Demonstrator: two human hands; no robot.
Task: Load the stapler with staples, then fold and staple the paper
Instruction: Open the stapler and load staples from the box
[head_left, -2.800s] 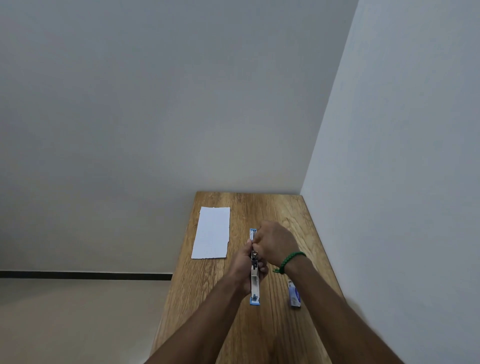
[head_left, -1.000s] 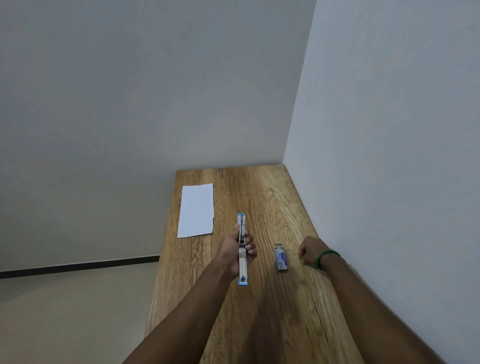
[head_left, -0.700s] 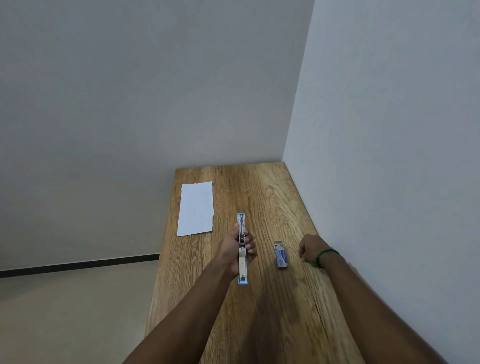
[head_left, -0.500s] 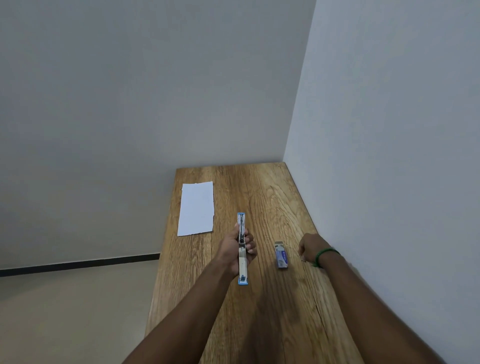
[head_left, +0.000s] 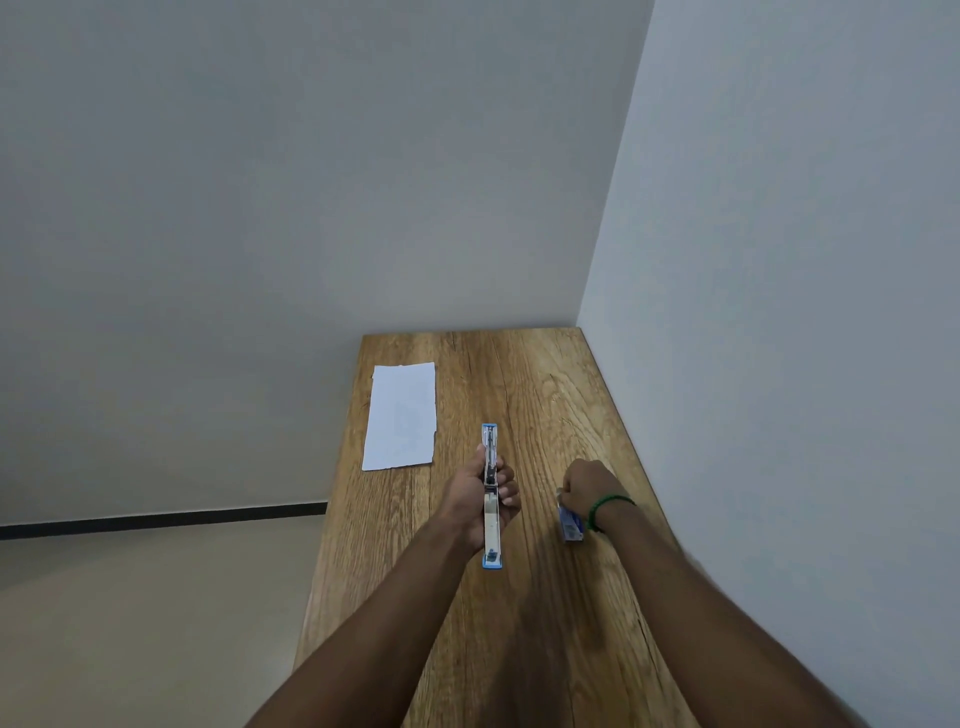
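The blue and white stapler (head_left: 491, 525) lies swung out full length along the middle of the wooden table (head_left: 524, 395), and my left hand (head_left: 480, 493) grips it around its middle. The small blue staple box (head_left: 571, 526) lies to the right of it. My right hand (head_left: 587, 486), with a green band at the wrist, is curled over the box's far end and touching it; I cannot see whether the fingers pinch it. A white sheet of paper (head_left: 401, 415) lies flat at the table's far left.
White walls run along the table's right side and far end. The table's left edge drops to a beige floor (head_left: 130, 623) with a dark baseboard line.
My right hand left the stapler, swung out to the right of the staple box, and has now moved left onto the box's far end. The left hand keeps holding the stapler in place.
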